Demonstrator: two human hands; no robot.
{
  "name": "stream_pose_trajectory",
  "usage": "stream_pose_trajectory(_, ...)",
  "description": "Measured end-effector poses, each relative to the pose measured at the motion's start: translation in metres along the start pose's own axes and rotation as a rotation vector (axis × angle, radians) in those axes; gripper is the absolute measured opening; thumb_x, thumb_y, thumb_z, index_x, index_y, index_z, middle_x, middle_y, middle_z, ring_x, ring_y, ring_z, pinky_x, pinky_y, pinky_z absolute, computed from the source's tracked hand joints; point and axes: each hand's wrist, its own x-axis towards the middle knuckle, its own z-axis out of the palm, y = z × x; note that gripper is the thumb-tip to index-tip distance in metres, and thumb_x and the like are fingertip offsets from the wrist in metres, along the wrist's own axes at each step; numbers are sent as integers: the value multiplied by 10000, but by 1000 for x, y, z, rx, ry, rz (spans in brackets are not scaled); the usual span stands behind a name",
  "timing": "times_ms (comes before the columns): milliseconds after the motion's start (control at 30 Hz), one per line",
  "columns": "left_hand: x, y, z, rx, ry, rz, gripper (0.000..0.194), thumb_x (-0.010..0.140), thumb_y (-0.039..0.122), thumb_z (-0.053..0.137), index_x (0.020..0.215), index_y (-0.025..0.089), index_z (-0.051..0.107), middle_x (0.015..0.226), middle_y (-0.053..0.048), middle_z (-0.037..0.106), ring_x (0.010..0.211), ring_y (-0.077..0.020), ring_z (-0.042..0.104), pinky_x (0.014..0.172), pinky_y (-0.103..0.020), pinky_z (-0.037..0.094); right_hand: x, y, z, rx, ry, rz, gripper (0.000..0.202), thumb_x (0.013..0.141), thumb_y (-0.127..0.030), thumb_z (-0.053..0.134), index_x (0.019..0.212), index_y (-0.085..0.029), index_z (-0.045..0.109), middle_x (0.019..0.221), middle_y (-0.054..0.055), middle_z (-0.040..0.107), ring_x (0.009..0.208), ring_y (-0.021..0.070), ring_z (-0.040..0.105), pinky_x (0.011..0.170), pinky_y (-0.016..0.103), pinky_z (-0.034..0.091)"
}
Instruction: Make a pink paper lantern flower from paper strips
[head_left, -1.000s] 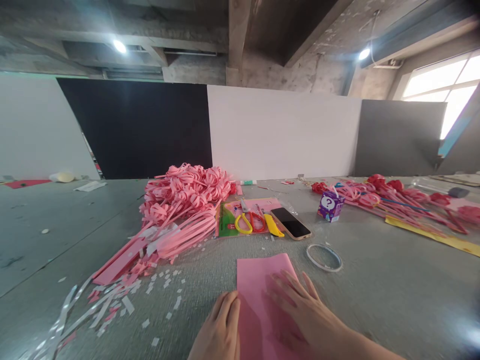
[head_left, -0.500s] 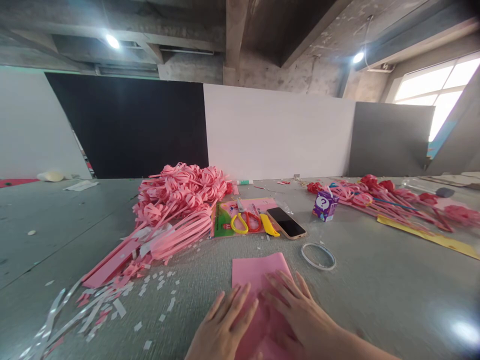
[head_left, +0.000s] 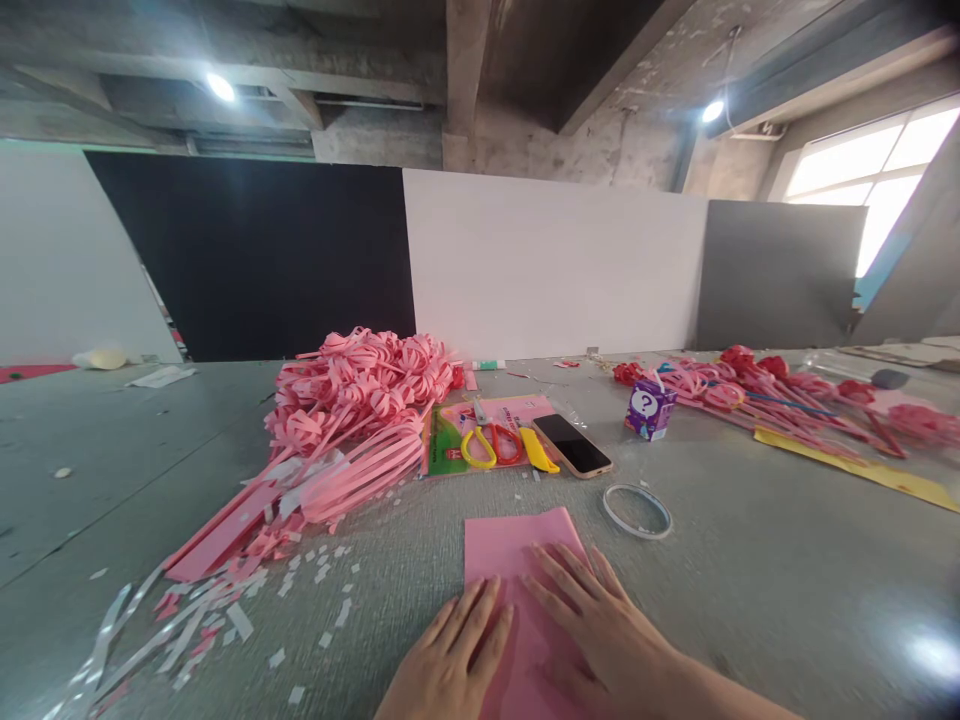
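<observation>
A sheet of pink paper (head_left: 517, 545) lies on the grey table in front of me, its near end running out of the picture. My left hand (head_left: 457, 650) rests on its left edge with the fingers stretched out. On the right part of the paper my right hand (head_left: 592, 620) lies flat, fingers spread. Neither hand grips anything. Beyond the paper, scissors (head_left: 491, 446) with yellow and red handles and a yellow cutter (head_left: 539, 452) lie on a pink and green packet (head_left: 444, 440). A phone (head_left: 574, 446) is beside them.
A roll of tape (head_left: 637, 512) lies right of the paper, a purple box (head_left: 650, 410) behind it. At the left is a heap of pink paper-strip flowers (head_left: 360, 390), with white scraps (head_left: 240, 618) nearer me. More flowers (head_left: 750, 385) and a yellow strip (head_left: 855, 468) lie far right.
My left hand has drawn slightly nearer to me, its fingers closer together. The right hand stays almost in place, and the paper has barely moved.
</observation>
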Motion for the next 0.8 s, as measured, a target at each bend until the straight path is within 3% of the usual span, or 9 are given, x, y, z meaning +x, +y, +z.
stream_pose_trajectory(233,-2,0,0,-46,15,-1,574,825,245,391,1344,200,150,1373,-101,249,1236,-254,269,952,-372,319,11,28,1,-127,111,152,590,832,-415,311,1327,-105,228,1376,140,207,1251,286,226,978,571,151)
stream_pose_trajectory(433,0,3,-10,-71,-77,-24,588,801,254,424,1335,172,192,1373,-124,229,1241,-269,248,960,-387,307,15,46,-3,-213,137,232,532,809,-273,312,1313,-108,269,1376,88,230,1256,241,230,1000,538,136)
stream_pose_trajectory(667,0,5,-12,-123,-91,-40,615,791,252,433,1340,180,164,1389,-109,167,1259,-263,187,983,-398,275,14,42,-3,-270,202,117,538,751,-173,341,1288,-144,331,1350,90,308,1249,255,241,987,579,59)
stream_pose_trajectory(800,1,4,-14,-135,-105,-46,585,791,194,411,1334,181,192,1383,-107,178,1255,-257,199,984,-403,275,1,35,-5,-237,173,-22,549,779,-212,347,1320,-168,261,1350,88,306,1238,248,271,1000,565,45)
